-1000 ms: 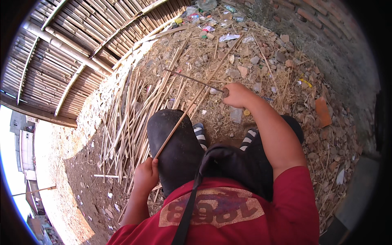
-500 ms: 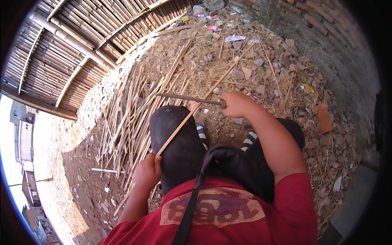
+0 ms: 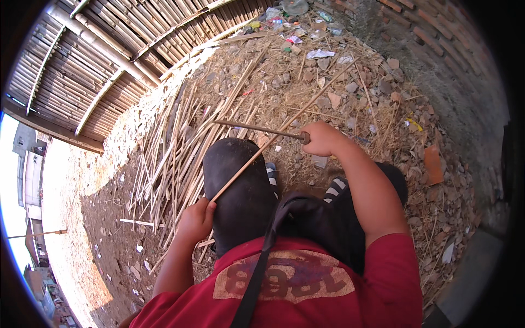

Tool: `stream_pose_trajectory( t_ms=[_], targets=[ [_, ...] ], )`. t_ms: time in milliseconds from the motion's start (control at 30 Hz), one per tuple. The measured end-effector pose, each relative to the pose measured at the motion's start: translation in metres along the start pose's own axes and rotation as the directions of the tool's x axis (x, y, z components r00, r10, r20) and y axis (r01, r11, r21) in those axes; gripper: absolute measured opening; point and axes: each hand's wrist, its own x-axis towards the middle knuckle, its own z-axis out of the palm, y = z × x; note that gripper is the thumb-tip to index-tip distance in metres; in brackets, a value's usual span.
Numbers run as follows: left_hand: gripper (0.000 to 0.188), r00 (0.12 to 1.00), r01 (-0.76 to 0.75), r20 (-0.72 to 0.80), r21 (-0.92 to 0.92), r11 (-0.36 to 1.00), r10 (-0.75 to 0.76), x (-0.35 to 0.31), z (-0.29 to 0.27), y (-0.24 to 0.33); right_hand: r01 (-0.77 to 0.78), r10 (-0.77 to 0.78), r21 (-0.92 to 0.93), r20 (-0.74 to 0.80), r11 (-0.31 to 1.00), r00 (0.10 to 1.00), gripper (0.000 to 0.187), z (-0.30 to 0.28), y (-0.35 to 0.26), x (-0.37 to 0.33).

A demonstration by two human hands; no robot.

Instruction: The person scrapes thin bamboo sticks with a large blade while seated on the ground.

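My left hand [image 3: 196, 221] is closed round the near end of a long thin bamboo strip [image 3: 238, 174]. The strip slants over my left knee, away to the far right. In my right hand [image 3: 321, 139] is the handle of a long-bladed knife [image 3: 257, 128], its blade pointing left. Blade and strip cross just beyond the knee, and they appear to touch there. Most of the handle is hidden inside my fist. Left of my knee lies a loose heap of cut bamboo strips [image 3: 169, 158] on the ground.
A slatted bamboo panel [image 3: 87, 60] stands at the far left. A brick wall [image 3: 437, 71] runs along the right. Stones, dry straw and litter cover the ground, with a flat orange brick piece [image 3: 433, 165] to my right and a plastic bottle [image 3: 325, 16] at the back.
The knife and my right hand have shifted slightly right. My left hand has moved slightly left and still grips the strip; the whole view has also shifted a little.
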Motion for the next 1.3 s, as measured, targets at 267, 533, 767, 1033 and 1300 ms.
stream_pose_trajectory(
  t_ms=[267,533,767,1033,1300],
  targets=[
    [0.034,1.0,0.012,0.022,0.016,1.0,-0.012,0.001,-0.005,0.004,-0.038,0.038,-0.006,-0.031,0.999,0.999,0.029,-0.007,-0.006,-0.004],
    [0.034,1.0,-0.017,-0.004,-0.048,0.999,0.017,0.004,0.003,-0.005,-0.023,0.03,0.096,-0.073,0.995,0.997,0.022,-0.009,-0.004,-0.002],
    [0.032,1.0,-0.022,-0.005,-0.024,0.999,0.022,0.001,0.003,-0.004,0.012,-0.012,-0.025,-0.005,1.0,1.0,0.028,-0.002,-0.015,-0.001],
    [0.033,1.0,0.003,-0.005,-0.027,1.0,-0.003,0.004,0.001,0.002,0.03,-0.033,-0.046,-0.061,0.998,0.998,0.023,-0.002,-0.034,-0.003],
    [0.033,1.0,0.019,0.006,-0.03,0.999,-0.019,0.006,-0.003,0.008,-0.112,0.115,0.048,-0.044,0.993,0.992,0.033,-0.012,-0.002,0.006]
  ],
)
